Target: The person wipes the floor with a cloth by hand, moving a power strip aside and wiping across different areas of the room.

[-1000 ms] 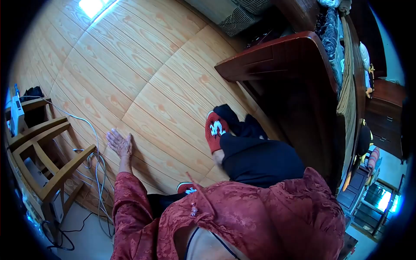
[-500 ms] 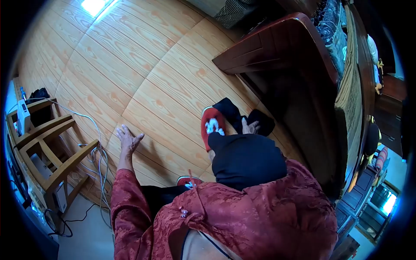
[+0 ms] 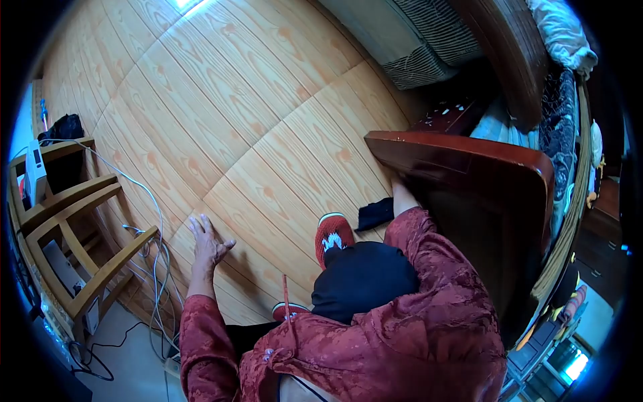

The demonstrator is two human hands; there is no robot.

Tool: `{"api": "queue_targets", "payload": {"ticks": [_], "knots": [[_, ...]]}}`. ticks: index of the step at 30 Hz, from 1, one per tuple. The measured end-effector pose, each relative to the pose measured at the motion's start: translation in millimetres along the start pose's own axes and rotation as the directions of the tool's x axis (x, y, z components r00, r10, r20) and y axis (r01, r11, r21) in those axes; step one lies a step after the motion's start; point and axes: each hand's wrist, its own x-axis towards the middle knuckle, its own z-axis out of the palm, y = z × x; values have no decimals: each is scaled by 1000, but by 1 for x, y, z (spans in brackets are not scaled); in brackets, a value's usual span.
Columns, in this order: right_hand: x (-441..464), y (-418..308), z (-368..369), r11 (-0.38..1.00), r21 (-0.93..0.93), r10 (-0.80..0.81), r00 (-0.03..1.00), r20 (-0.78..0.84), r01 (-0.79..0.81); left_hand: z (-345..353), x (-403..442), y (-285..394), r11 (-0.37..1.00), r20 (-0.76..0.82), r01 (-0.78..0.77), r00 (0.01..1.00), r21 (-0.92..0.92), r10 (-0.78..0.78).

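Observation:
My left hand (image 3: 210, 244) hovers over the wood-patterned floor with its fingers spread, holding nothing. On the other side, my right forearm (image 3: 404, 195) reaches down to the dark red wooden panel (image 3: 462, 157), and the hand itself is hidden behind the panel's lower edge. Just left of that forearm a piece of black cloth (image 3: 375, 215) lies on the floor. Beside it is a red knitted shoe (image 3: 333, 236) with a white pattern, on my foot. A second red shoe (image 3: 290, 311) shows partly below my dark-clothed knee (image 3: 365, 281).
Wooden chair-like frames (image 3: 80, 241) stand at the left, with a white box (image 3: 35, 171) on them. Loose pale cables (image 3: 161, 268) hang and trail along the floor there. A grey padded seat (image 3: 415, 40) is at the upper right. Bedding (image 3: 559, 127) lies behind the panel.
My right hand has left the black cloth and moved forward behind the panel. Less black cloth shows now. My left hand stays spread, and the whole view has shifted.

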Motion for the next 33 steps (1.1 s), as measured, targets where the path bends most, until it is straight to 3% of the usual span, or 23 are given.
{"api": "queue_targets", "payload": {"ticks": [8,14,17,18,20,24,25,27,29,31,33], "knots": [[12,-52,-12,981,-39,-189,980,56,191,0,1,-3,1000,22,0,1000,-24,0],[-13,-25,-23,940,27,-340,938,72,339,-3,0,-4,1000,9,5,1000,-25,-4],[-60,10,-33,916,42,-398,917,-19,398,1,-1,-5,999,5,-2,1000,-32,2],[-78,23,-34,921,10,-387,919,-82,389,1,1,-6,999,-4,-6,1000,-31,6],[-95,56,-31,974,-61,-223,973,-59,220,-2,-1,-4,999,8,5,1000,-33,-5],[-137,47,-40,991,114,56,990,128,-71,0,0,-4,1000,1,6,1000,-14,-6],[-139,54,-24,977,118,-192,975,108,179,0,0,-5,1000,-2,4,1000,-17,-4],[-161,52,-11,846,-173,-494,863,104,505,1,0,-5,1000,-1,-3,1000,-25,3],[-160,36,-12,840,-169,-513,856,67,516,0,-1,-2,1000,-2,4,1000,-10,-4],[-135,24,-11,711,-243,-684,729,-18,660,1,2,-5,1000,-10,7,1000,-1,-7],[-91,-6,-18,792,-191,-594,804,-20,580,6,3,-7,1000,-14,-1,1000,-6,1]]}}
